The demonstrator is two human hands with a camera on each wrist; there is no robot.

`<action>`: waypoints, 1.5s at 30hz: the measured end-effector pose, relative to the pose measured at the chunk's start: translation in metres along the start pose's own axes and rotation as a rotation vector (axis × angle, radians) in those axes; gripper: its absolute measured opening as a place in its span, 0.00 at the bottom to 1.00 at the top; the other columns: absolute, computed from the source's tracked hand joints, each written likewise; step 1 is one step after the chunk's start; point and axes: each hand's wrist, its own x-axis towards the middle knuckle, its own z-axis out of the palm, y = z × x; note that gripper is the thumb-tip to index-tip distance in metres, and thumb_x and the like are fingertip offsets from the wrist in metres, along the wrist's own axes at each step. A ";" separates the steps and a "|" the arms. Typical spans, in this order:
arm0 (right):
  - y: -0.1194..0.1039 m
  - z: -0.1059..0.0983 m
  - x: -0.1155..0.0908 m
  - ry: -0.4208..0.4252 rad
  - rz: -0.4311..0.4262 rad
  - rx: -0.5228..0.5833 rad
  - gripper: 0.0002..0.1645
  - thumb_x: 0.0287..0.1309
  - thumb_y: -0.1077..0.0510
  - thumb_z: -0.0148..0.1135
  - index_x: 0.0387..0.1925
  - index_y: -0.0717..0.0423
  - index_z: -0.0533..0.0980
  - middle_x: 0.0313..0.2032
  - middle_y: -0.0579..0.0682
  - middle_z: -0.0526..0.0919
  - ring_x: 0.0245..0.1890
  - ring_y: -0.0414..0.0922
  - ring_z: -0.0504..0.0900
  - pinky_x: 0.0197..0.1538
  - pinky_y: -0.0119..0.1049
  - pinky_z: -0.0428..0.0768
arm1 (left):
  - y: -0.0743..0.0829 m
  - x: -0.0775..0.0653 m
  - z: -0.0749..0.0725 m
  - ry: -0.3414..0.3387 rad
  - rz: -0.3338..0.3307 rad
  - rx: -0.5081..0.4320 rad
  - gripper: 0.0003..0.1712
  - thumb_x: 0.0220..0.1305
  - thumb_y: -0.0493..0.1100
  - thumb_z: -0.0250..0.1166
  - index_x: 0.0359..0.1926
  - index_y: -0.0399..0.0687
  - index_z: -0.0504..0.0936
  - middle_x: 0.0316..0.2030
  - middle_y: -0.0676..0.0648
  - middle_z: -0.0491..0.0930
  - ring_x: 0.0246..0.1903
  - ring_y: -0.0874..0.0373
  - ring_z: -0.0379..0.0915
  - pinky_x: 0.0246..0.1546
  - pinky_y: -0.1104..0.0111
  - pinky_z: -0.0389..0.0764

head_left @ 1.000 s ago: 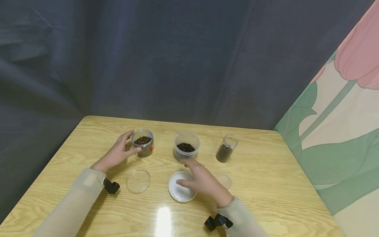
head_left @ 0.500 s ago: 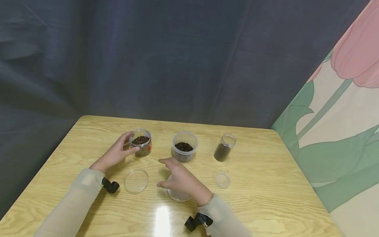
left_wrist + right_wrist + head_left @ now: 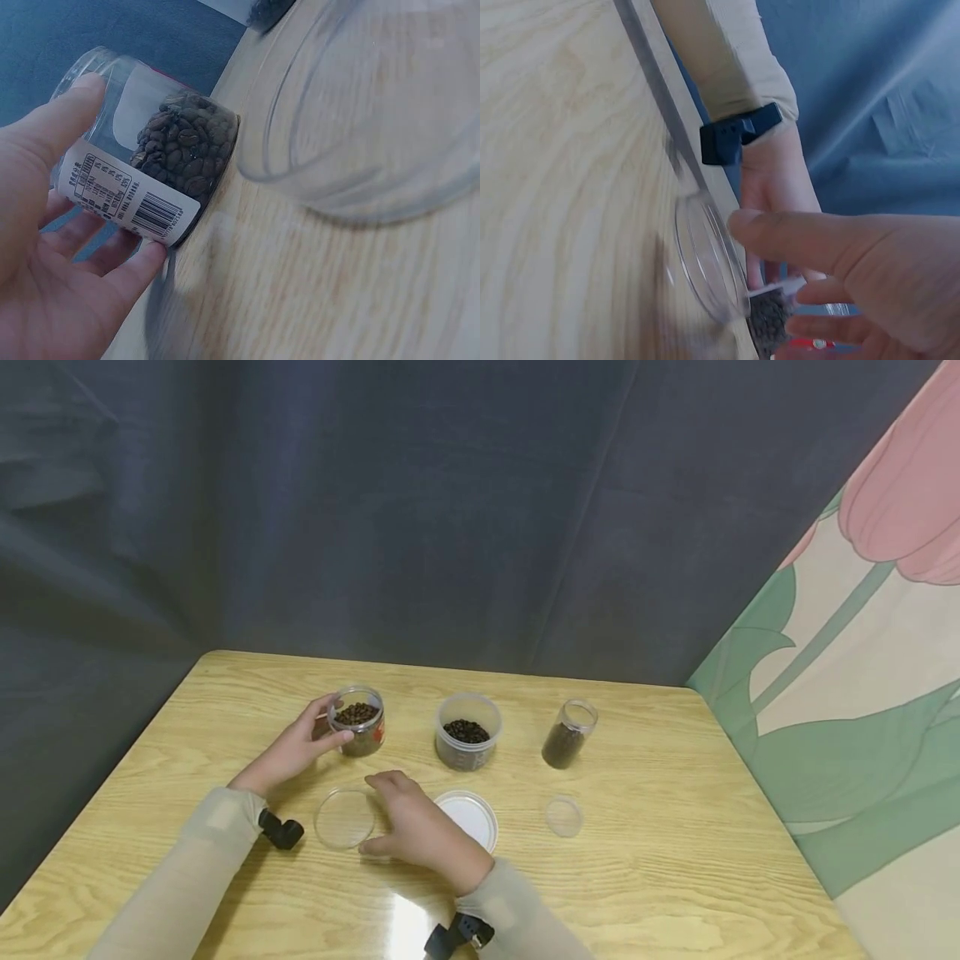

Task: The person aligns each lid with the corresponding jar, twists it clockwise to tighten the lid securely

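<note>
My left hand [image 3: 288, 752] grips a clear jar [image 3: 367, 742] part-filled with coffee beans [image 3: 184, 146], thumb and fingers spread round its side. A white barcode label [image 3: 127, 193] faces the palm in the left wrist view. The jar stands upright at the left of the table. My right hand [image 3: 423, 828] has its thumb and fingers apart, at the right edge of a clear round lid [image 3: 344, 818]. That lid lies on the table in front of the jar, and nothing shows inside the right hand's grasp. In the right wrist view the lid's rim [image 3: 697, 262] is just beyond the thumb.
A translucent tub [image 3: 467, 752] of dark beans stands in the middle, with a white lid [image 3: 476, 818] in front, partly behind the right hand. Farther right are a slim clear jar [image 3: 566, 743] of dark contents and a small clear lid [image 3: 564, 817]. A dark curtain [image 3: 420, 527] hangs behind.
My right hand has moved left, from over the white lid to the clear lid's edge, uncovering the small lid and part of the white one. The left hand stays at the jar.
</note>
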 end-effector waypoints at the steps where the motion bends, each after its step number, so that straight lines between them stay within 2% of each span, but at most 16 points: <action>1: -0.002 0.002 0.001 0.002 0.004 -0.021 0.53 0.51 0.49 0.80 0.73 0.61 0.64 0.69 0.58 0.68 0.68 0.52 0.69 0.69 0.40 0.74 | 0.000 0.000 0.000 -0.003 0.001 -0.003 0.49 0.74 0.53 0.62 0.81 0.45 0.41 0.77 0.31 0.48 0.74 0.28 0.47 0.71 0.35 0.56; 6: -0.011 0.011 0.006 -0.002 0.037 -0.081 0.55 0.48 0.47 0.81 0.74 0.59 0.64 0.71 0.58 0.65 0.70 0.54 0.65 0.69 0.42 0.74 | -0.004 0.001 0.001 -0.010 -0.001 -0.010 0.49 0.74 0.53 0.62 0.81 0.45 0.41 0.77 0.31 0.47 0.74 0.28 0.46 0.71 0.35 0.54; 13: -0.016 0.020 0.011 0.001 0.048 -0.123 0.55 0.47 0.45 0.82 0.72 0.58 0.66 0.69 0.58 0.67 0.67 0.53 0.67 0.66 0.38 0.76 | -0.010 0.002 0.003 0.005 -0.006 0.005 0.49 0.74 0.56 0.61 0.81 0.48 0.42 0.77 0.32 0.48 0.73 0.29 0.48 0.70 0.35 0.57; 21: -0.014 0.026 0.015 0.018 0.042 -0.183 0.51 0.48 0.41 0.80 0.69 0.56 0.69 0.67 0.57 0.70 0.63 0.51 0.69 0.66 0.38 0.76 | -0.008 0.004 0.005 -0.006 -0.010 -0.022 0.49 0.74 0.58 0.61 0.81 0.51 0.42 0.78 0.34 0.46 0.74 0.30 0.48 0.71 0.35 0.56; 31: -0.013 0.031 0.021 0.018 0.027 -0.208 0.45 0.57 0.42 0.73 0.72 0.52 0.68 0.67 0.53 0.71 0.61 0.48 0.69 0.64 0.37 0.76 | -0.009 0.004 0.005 -0.008 0.008 -0.022 0.48 0.75 0.55 0.60 0.82 0.52 0.40 0.78 0.33 0.45 0.74 0.29 0.46 0.71 0.34 0.54; 38: -0.014 0.033 0.022 0.013 0.032 -0.168 0.46 0.57 0.44 0.72 0.74 0.51 0.66 0.67 0.54 0.70 0.60 0.48 0.68 0.60 0.36 0.78 | -0.011 0.004 0.002 -0.011 -0.007 -0.021 0.48 0.75 0.56 0.60 0.82 0.54 0.41 0.78 0.35 0.46 0.75 0.31 0.46 0.71 0.34 0.55; 45: -0.015 0.032 0.021 0.029 0.012 -0.160 0.44 0.54 0.46 0.73 0.71 0.50 0.69 0.63 0.55 0.71 0.58 0.48 0.69 0.57 0.35 0.79 | -0.012 0.002 -0.002 -0.013 -0.022 -0.037 0.47 0.74 0.57 0.60 0.82 0.58 0.42 0.79 0.37 0.47 0.75 0.32 0.45 0.71 0.33 0.54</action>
